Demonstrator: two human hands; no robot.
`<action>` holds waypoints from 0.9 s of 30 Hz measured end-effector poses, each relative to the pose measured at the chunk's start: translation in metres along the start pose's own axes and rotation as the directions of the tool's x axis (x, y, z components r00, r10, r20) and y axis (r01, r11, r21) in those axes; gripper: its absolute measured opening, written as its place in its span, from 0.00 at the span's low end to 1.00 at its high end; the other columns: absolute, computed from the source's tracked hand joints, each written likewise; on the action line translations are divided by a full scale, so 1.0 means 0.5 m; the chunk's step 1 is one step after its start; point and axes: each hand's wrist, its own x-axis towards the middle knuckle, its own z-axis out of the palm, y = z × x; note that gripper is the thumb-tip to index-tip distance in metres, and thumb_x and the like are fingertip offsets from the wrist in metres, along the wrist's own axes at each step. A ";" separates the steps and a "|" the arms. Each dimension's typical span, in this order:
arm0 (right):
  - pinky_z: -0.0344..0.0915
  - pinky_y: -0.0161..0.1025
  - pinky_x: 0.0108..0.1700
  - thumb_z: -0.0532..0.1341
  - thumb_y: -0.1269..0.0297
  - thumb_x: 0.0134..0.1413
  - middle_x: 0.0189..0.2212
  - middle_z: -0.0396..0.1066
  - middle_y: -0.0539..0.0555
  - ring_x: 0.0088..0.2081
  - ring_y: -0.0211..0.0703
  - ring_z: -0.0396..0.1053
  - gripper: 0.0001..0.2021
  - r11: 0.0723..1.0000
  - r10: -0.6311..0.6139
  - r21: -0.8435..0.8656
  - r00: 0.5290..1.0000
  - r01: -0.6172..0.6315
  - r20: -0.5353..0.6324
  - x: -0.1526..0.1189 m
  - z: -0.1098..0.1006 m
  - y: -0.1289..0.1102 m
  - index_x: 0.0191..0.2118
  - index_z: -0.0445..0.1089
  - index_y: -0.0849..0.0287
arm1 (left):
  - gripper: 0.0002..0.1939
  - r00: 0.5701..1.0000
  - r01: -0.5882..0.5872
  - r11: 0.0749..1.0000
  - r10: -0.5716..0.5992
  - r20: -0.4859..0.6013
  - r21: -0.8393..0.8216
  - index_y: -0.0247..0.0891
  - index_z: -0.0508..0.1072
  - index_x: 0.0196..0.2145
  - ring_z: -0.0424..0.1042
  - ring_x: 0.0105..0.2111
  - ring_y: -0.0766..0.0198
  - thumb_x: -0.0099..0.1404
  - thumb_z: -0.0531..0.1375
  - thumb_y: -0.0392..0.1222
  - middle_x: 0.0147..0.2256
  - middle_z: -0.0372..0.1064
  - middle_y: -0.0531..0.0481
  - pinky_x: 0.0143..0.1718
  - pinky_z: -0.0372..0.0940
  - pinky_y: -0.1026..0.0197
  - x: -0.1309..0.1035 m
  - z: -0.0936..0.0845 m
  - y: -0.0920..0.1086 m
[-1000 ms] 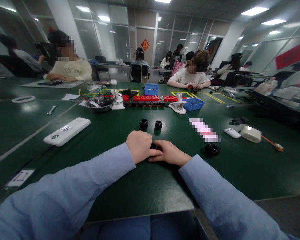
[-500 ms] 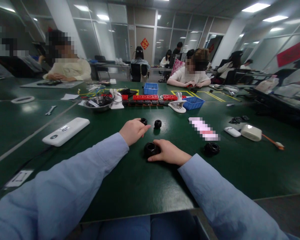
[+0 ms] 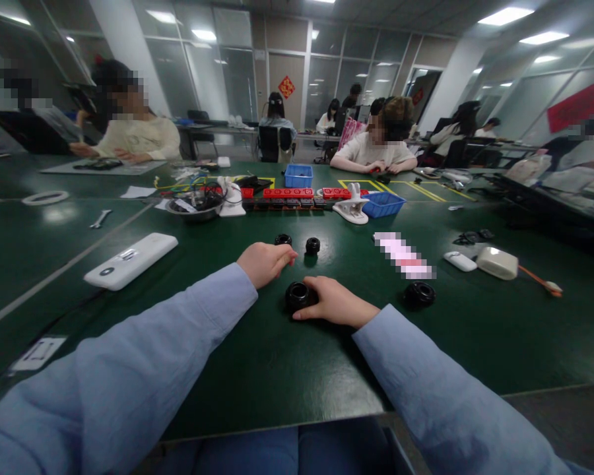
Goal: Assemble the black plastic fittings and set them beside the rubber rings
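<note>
Thumb and fingers of my right hand curve around the right side of a black, thick-walled ring-shaped part, which stands on the green table with its hole facing up. My left hand hovers just beyond it to the left, fingers bent and pressed together, with nothing visible in them. Right behind those fingers is a smaller black ring part, partly hidden by the hand. Another small black part stands a little to its right. Off to the right of my right hand sits a larger black ring.
A white power bank with a cable lies left. A pixelated phone, white earbud case and cream box lie right. Across the middle are a metal bowl, white clamps and blue bins. People sit opposite.
My left hand has drawn slightly down from the small black ring, and its fingers have curled in, so more of that ring shows. My right hand stays on its ring.
</note>
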 end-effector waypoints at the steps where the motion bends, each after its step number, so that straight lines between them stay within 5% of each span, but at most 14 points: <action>1: 0.54 0.35 0.28 0.67 0.49 0.38 0.28 0.68 0.51 0.29 0.40 0.64 0.21 1.000 -0.003 -0.001 1.000 0.003 -0.003 0.000 0.000 0.000 0.33 0.66 0.60 | 0.17 0.999 -0.003 1.000 0.002 -0.040 -0.017 0.39 0.72 0.33 0.69 0.23 0.66 0.69 0.45 0.42 0.19 0.67 0.56 0.28 0.59 0.65 -0.001 0.001 -0.002; 3: 0.54 0.35 0.28 0.67 0.49 0.38 0.28 0.68 0.50 0.28 0.39 0.64 0.21 1.000 -0.011 -0.003 1.000 0.011 -0.009 0.000 0.000 0.001 0.33 0.66 0.60 | 0.18 0.989 -0.059 0.998 0.057 -0.137 -0.012 0.38 0.73 0.33 0.70 0.27 0.63 0.68 0.45 0.45 0.24 0.71 0.52 0.30 0.60 0.63 -0.003 0.004 -0.005; 7: 0.54 0.35 0.28 0.67 0.49 0.38 0.28 0.68 0.51 0.28 0.39 0.63 0.21 1.000 -0.017 -0.004 1.000 0.017 -0.014 0.001 0.002 0.002 0.33 0.66 0.60 | 0.24 0.928 -0.269 0.963 0.265 -0.261 0.021 0.36 0.70 0.18 0.69 0.35 0.59 0.67 0.47 0.45 0.27 0.72 0.47 0.43 0.59 0.55 0.002 0.008 -0.012; 9: 0.54 0.35 0.28 0.67 0.49 0.38 0.28 0.68 0.51 0.28 0.39 0.63 0.21 1.000 -0.018 -0.002 1.000 0.018 -0.014 0.000 0.003 0.002 0.33 0.66 0.60 | 0.25 0.921 -0.310 0.951 0.302 -0.246 0.007 0.36 0.67 0.15 0.68 0.34 0.60 0.67 0.46 0.42 0.25 0.70 0.48 0.45 0.58 0.54 0.005 0.013 -0.014; 13: 0.54 0.35 0.28 0.67 0.49 0.38 0.28 0.68 0.51 0.28 0.39 0.64 0.21 1.000 -0.016 0.011 1.000 0.016 -0.007 0.000 0.003 0.004 0.33 0.66 0.60 | 0.24 0.945 -0.282 0.959 0.284 -0.164 0.034 0.35 0.67 0.18 0.67 0.27 0.63 0.68 0.44 0.40 0.22 0.66 0.48 0.34 0.62 0.61 0.004 0.019 -0.010; 19: 0.55 0.35 0.28 0.67 0.50 0.38 0.28 0.68 0.50 0.28 0.40 0.64 0.20 0.998 -0.013 0.057 1.000 0.013 0.002 0.003 0.002 0.007 0.34 0.66 0.59 | 0.21 0.970 -0.229 0.968 0.236 -0.063 0.098 0.35 0.69 0.22 0.69 0.29 0.63 0.68 0.46 0.40 0.24 0.68 0.49 0.34 0.62 0.63 -0.001 0.007 0.008; 23: 0.55 0.35 0.28 0.67 0.50 0.38 0.29 0.69 0.51 0.29 0.40 0.64 0.20 0.999 -0.011 0.035 1.000 0.012 -0.007 0.002 0.002 0.005 0.34 0.66 0.59 | 0.17 0.999 -0.015 0.992 0.011 0.035 0.123 0.39 0.74 0.38 0.72 0.32 0.62 0.69 0.46 0.41 0.27 0.72 0.51 0.35 0.62 0.62 0.000 -0.005 0.015; 27: 0.55 0.35 0.28 0.68 0.50 0.38 0.28 0.68 0.51 0.28 0.40 0.64 0.20 1.000 0.002 -0.002 1.000 -0.003 -0.010 0.000 0.003 0.004 0.33 0.67 0.60 | 0.24 0.990 0.094 0.994 -0.098 0.100 0.048 0.44 0.52 0.61 0.73 0.32 0.61 0.69 0.47 0.43 0.26 0.73 0.55 0.34 0.62 0.62 0.000 -0.022 0.018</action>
